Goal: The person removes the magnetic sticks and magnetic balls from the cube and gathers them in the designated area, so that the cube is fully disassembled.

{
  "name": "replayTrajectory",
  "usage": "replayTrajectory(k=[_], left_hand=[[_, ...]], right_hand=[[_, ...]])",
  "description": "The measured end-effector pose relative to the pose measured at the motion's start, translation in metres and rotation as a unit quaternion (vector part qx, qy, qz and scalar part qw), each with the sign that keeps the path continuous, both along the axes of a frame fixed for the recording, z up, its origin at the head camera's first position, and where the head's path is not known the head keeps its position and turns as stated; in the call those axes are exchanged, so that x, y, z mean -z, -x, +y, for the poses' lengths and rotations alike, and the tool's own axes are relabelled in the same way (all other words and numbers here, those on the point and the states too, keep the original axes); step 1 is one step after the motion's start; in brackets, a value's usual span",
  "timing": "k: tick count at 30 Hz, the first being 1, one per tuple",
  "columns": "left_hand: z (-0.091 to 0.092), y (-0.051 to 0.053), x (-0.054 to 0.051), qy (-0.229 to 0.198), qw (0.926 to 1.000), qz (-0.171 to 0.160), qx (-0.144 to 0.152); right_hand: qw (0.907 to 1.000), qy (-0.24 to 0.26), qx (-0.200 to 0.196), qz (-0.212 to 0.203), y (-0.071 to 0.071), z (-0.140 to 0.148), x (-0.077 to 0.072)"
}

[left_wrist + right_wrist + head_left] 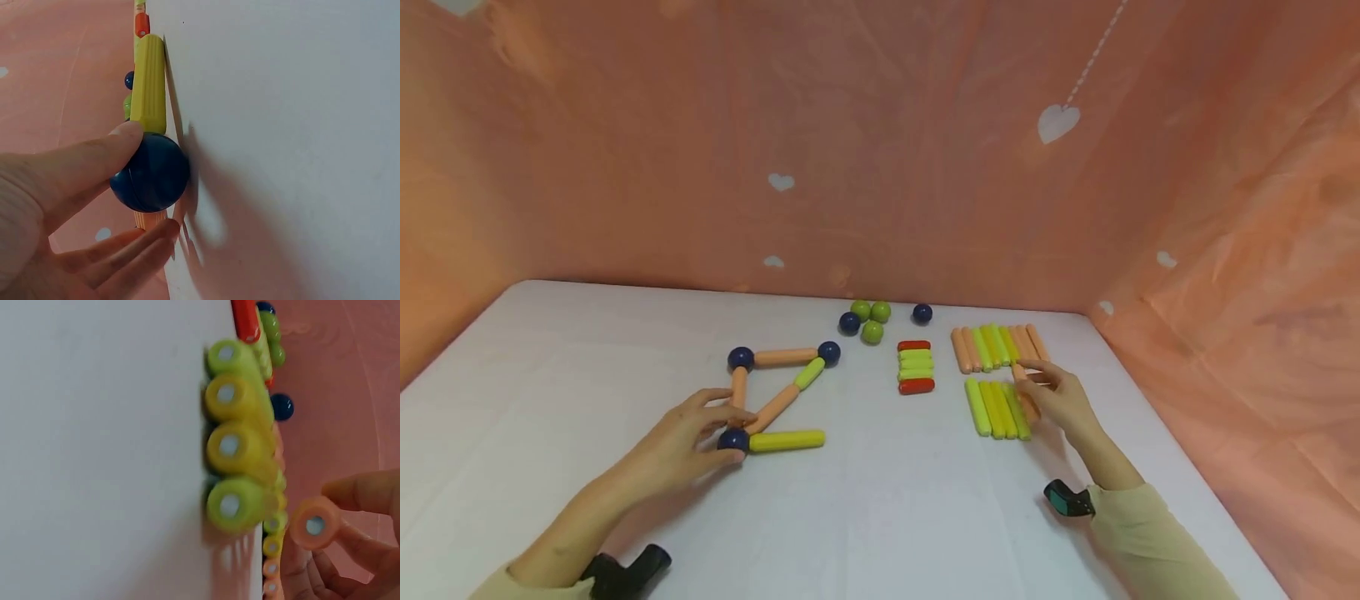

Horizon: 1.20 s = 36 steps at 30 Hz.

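My left hand holds a dark blue ball at the near corner of a flat frame, thumb on one side and fingers around the other. A yellow magnetic stick runs right from that ball. Orange sticks, a short green stick and two more blue balls, one at the far left and one at the far right, form the rest. My right hand pinches an orange magnetic stick, its metal end showing, raised beside a row of green and yellow sticks.
Behind that row lies another row of orange, green and yellow sticks. Short red and green sticks lie mid-table. Green balls and a blue ball cluster at the back, another blue ball to their right. An orange curtain hangs behind.
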<state>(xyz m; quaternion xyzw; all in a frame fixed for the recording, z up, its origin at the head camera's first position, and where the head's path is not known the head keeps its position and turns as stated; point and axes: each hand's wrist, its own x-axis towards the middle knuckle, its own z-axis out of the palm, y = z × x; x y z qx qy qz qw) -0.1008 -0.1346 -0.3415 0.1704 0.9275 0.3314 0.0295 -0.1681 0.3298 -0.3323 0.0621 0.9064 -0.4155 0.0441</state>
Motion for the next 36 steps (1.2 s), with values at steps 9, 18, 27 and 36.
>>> replayTrajectory(k=[9, 18, 27, 36], left_hand=[[0.004, 0.002, -0.003, -0.031, 0.9995, 0.007, 0.003], [0.009, 0.005, -0.002, -0.041, 0.9989, -0.008, 0.02], [0.008, 0.001, -0.004, -0.065, 0.9972, -0.016, 0.034], [0.02, 0.007, -0.006, -0.083, 0.9962, 0.0, 0.027]], right_hand=[[0.9988, -0.034, -0.021, -0.029, 0.0, 0.016, 0.01], [0.9993, -0.023, -0.025, 0.014, -0.002, 0.01, 0.005], [0.994, 0.058, -0.078, 0.05, -0.001, -0.047, -0.002], [0.9603, 0.138, -0.242, 0.021, -0.003, -0.115, 0.001]])
